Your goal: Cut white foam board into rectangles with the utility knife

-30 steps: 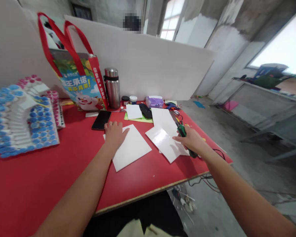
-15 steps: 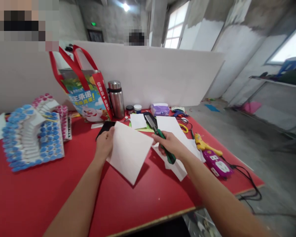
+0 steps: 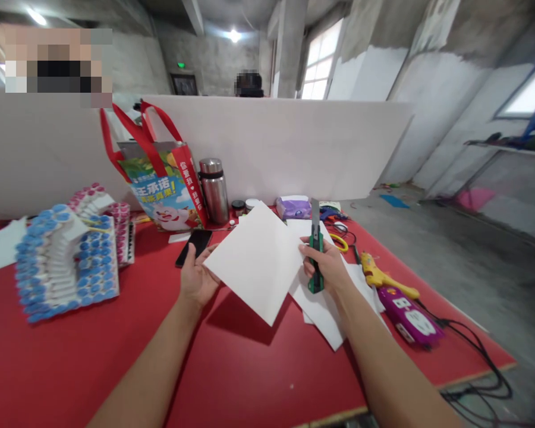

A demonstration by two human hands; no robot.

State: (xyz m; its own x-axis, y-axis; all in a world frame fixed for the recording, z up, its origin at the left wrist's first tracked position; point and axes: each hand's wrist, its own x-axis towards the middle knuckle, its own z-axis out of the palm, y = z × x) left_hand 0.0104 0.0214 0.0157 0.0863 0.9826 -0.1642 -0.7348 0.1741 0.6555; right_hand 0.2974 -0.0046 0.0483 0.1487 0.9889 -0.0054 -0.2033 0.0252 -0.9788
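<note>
A folded sheet of white paper (image 3: 254, 261) is held above the red table, its near corner pointing down toward me. At its left corner is my left hand (image 3: 198, 279), with the thumb raised and the fingers reaching behind the paper. My right hand (image 3: 327, 264) is closed around a green utility knife (image 3: 316, 261), whose metal blade is out and points up and away. The fingertips of that hand also touch the paper's right edge. Loose white sheets (image 3: 325, 315) lie on the table under the right hand. A black phone (image 3: 194, 248) lies just beyond my left hand.
Blue-and-pink paper pieces (image 3: 66, 261) stand at left. Behind are a shopping bag (image 3: 164, 190), a steel flask (image 3: 214, 190) and a purple pack (image 3: 293, 207). At right lie a yellow glue gun (image 3: 386, 276), a purple power strip (image 3: 408, 315) and cables near the table edge.
The paper has turned and risen a little to the right, and my left hand has rotated, thumb now up. The knife has swung from slanted to nearly upright. My view has shifted slightly.
</note>
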